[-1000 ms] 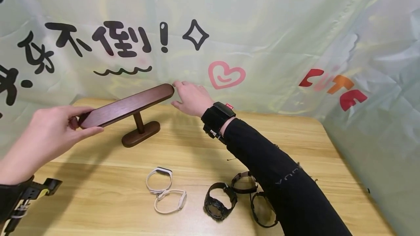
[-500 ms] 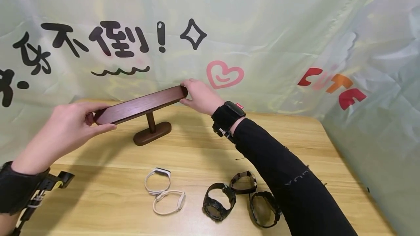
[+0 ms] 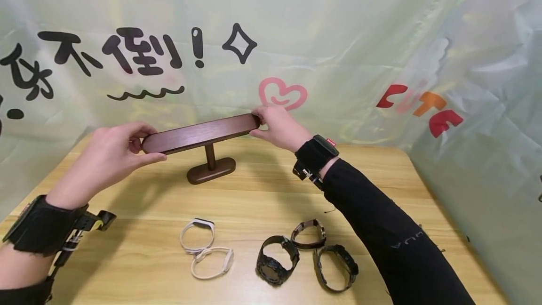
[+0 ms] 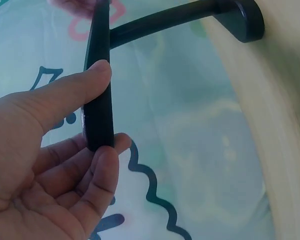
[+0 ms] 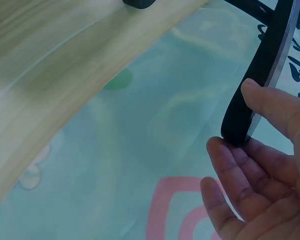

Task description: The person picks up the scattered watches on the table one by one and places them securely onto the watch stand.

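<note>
Nearest me, two white bands (image 3: 204, 223) and three dark watches (image 3: 271, 271) are lying on the table (image 3: 245, 201). Past them, my left hand (image 3: 109, 156) is pinching one end of the brown stand (image 3: 201, 133) by its bar, and my right hand (image 3: 282, 128) is pinching the other. The stand is sitting at or just above the table's far part; I can't tell whether its foot (image 3: 211, 171) is touching. I'm judging it stiff, fairly light and perhaps slick, so holding both ends is probably keeping it from tipping. Behind, a printed cloth (image 3: 338, 41) is hanging.
</note>
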